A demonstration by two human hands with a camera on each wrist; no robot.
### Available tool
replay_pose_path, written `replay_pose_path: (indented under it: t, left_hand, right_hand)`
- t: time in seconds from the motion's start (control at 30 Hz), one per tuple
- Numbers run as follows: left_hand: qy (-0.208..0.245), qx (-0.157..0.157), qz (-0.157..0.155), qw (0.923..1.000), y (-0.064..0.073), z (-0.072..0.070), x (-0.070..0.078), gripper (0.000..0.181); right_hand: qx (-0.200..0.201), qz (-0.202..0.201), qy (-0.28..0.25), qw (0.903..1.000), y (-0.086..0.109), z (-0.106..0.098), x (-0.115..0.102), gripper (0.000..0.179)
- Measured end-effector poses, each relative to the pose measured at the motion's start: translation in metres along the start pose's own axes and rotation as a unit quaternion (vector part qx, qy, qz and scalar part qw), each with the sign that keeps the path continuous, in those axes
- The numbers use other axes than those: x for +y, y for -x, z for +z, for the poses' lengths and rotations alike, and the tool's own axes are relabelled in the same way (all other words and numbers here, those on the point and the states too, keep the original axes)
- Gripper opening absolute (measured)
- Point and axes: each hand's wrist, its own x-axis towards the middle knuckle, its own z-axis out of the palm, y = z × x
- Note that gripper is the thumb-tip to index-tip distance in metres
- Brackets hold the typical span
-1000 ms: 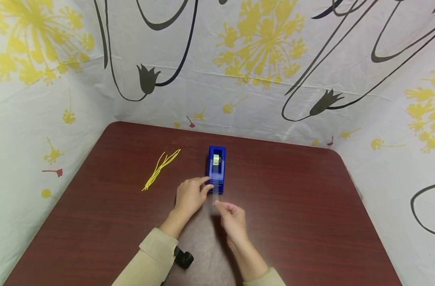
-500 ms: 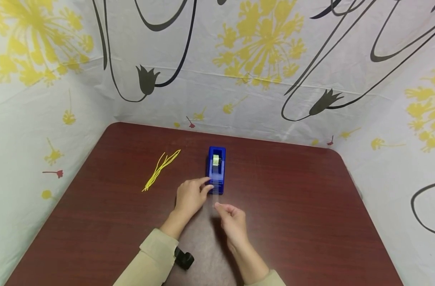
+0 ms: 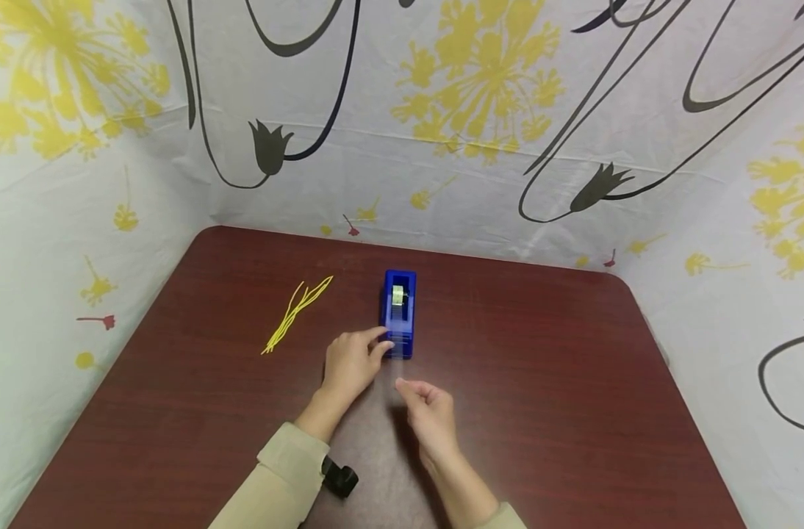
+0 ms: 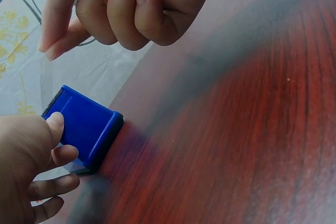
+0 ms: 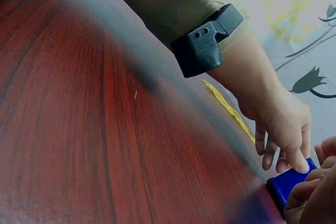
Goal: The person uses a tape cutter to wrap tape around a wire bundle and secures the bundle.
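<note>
A blue tape dispenser (image 3: 400, 275) with a roll of clear tape (image 3: 398, 295) in it stands near the middle of the table. My left hand (image 3: 351, 365) grips its front end from the left side; in the left wrist view the thumb presses the blue front face (image 4: 86, 127), just below the toothed cutter (image 4: 52, 102). Thumb and index finger of my right hand (image 3: 433, 415) pinch the free end of a clear tape strip (image 4: 46, 77). The strip stretches from the cutter toward me, and the other right fingers are curled.
A bundle of yellow strings (image 3: 298, 314) lies left of the dispenser on the dark red wooden table (image 3: 541, 367). White patterned cloth (image 3: 349, 176) hangs behind and at both sides. A black camera band (image 5: 202, 48) is on the left wrist.
My right hand has drawn back very slightly toward me, with the tape strip pinched throughout. My left hand and the dispenser have stayed in place.
</note>
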Motion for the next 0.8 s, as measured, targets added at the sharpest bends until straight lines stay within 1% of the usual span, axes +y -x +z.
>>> replay_pose_path:
  t: [0.23, 0.37, 0.67, 0.8]
  left_hand:
    - [-0.002, -0.001, 0.001, 1.0000, 0.0000, 0.0004, -0.0010, 0.030]
    - [-0.003, -0.004, -0.004, 1.0000, 0.0000, -0.0001, -0.0007, 0.030]
    - [-0.001, -0.005, -0.007, 1.0000, -0.0001, -0.0003, -0.0006, 0.030]
    - [0.001, -0.005, -0.005, 1.0000, -0.0004, -0.0005, -0.0002, 0.030]
  right_hand:
    - [0.003, 0.001, 0.002, 1.0000, 0.0018, -0.0009, -0.0003, 0.025]
    - [-0.001, 0.004, 0.004, 1.0000, 0.0045, -0.0005, -0.0023, 0.025]
    - [-0.003, -0.004, 0.012, 0.9999, 0.0056, -0.0027, 0.0012, 0.028]
    - [-0.002, 0.000, 0.015, 0.9999, 0.0062, -0.0040, 0.0030, 0.028]
